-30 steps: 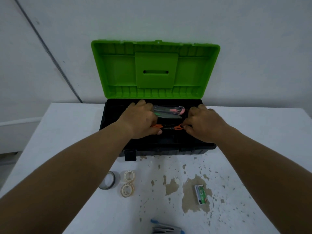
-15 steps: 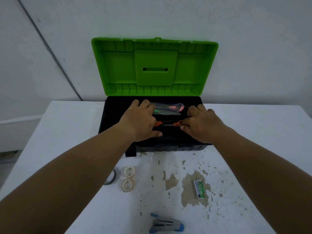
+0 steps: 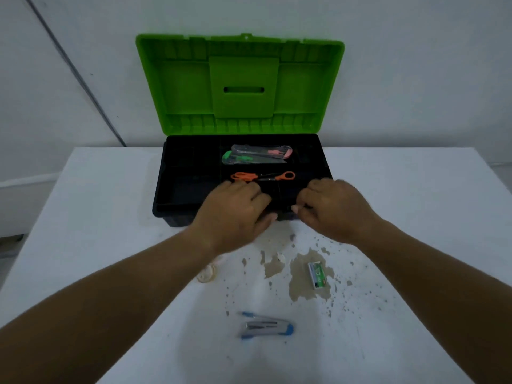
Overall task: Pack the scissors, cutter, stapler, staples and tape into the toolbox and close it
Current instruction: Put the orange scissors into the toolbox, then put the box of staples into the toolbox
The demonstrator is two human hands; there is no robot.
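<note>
Stapler (image 3: 266, 327): rigid, fairly heavy metal, nearer than both fingers; grip mid-body. Left hand (image 3: 235, 214) and right hand (image 3: 332, 209): loosely curled, empty.

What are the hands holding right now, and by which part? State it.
Nothing. The left hand and right hand are over the toolbox's front edge, empty; the scissors lie free inside.
</note>
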